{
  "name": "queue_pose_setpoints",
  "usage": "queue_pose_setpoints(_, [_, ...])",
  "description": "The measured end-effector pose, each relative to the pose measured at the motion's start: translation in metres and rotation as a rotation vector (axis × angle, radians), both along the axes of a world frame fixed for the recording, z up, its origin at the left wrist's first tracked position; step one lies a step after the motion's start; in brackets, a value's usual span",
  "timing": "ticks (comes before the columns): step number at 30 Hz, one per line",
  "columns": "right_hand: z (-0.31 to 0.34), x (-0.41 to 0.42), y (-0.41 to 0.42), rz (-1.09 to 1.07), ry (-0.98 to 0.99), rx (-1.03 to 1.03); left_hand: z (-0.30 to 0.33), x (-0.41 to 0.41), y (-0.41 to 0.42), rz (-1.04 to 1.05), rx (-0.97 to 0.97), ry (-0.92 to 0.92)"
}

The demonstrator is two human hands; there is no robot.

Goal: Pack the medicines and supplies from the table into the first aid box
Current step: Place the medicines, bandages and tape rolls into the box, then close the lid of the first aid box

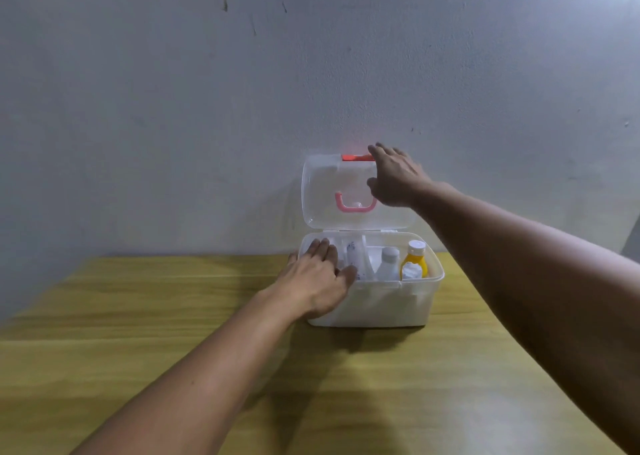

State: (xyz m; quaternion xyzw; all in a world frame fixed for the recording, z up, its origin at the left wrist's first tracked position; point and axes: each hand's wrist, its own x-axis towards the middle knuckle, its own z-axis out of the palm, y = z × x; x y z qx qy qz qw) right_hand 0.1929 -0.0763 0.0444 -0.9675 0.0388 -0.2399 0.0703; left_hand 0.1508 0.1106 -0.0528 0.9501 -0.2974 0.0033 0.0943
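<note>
Head view shows the packing all but finished; the first aid box (374, 302) stands open at the far edge of the wooden table (173, 333), and no loose medicines or supplies show on the table's visible surface. Inside the box stand a yellow bottle (414, 264) with a white cap at the right, a white bottle (388, 264) just beside it, and a pale tube or packet (353, 257) towards the left; other white items lie around them, too washed out to name. What is left, by my judgement, is to bring down the clear lid (332, 191), with its pink handle (355, 205), and fasten the red latch (356, 157) at its top edge.

The right hand (394, 177) rests on the upright lid's right side, fingers spread over the top edge and thumb in front, loosely gripping it rather than clenched; the left hand (318, 274) lies flat and open over the box's left rim, fingers reaching inside, holding nothing that I can see.

Bluish printing runs down the pale tube, and the yellow bottle carries a white label; neither can be read, perhaps owing to blur.
</note>
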Motion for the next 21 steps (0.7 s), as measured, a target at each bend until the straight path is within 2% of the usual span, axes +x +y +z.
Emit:
queue_pose_setpoints(2, [0.003, 0.009, 0.000, -0.028, 0.013, -0.020, -0.001, 0.000, 0.001, 0.001, 0.003, -0.002])
queue_pose_setpoints(5, [0.010, 0.009, 0.000, -0.054, -0.075, -0.112, 0.000, -0.002, 0.001, 0.018, 0.027, -0.026])
queue_pose_setpoints(7, [0.016, 0.003, 0.000, -0.034, -0.164, -0.163, -0.001, -0.003, 0.000, 0.049, -0.087, -0.033])
queue_pose_setpoints(9, [0.020, -0.009, 0.001, 0.014, -0.241, -0.185, -0.005, -0.005, 0.002, 0.066, -0.386, 0.011])
queue_pose_setpoints(13, [0.018, -0.053, 0.003, 0.140, -0.286, -0.235, -0.005, -0.017, 0.018, 0.176, -1.210, 0.234])
queue_pose_setpoints(15, [0.011, -0.081, 0.005, 0.199, -0.274, -0.268, 0.000, -0.018, 0.027, 0.253, -1.455, 0.307])
queue_pose_setpoints(17, [-0.002, -0.110, 0.009, 0.246, -0.241, -0.290, 0.002, -0.017, 0.035, 0.259, -1.460, 0.302])
queue_pose_setpoints(21, [-0.045, -0.149, 0.021, 0.252, -0.134, -0.368, 0.010, -0.021, 0.035, 0.206, -1.199, 0.138])
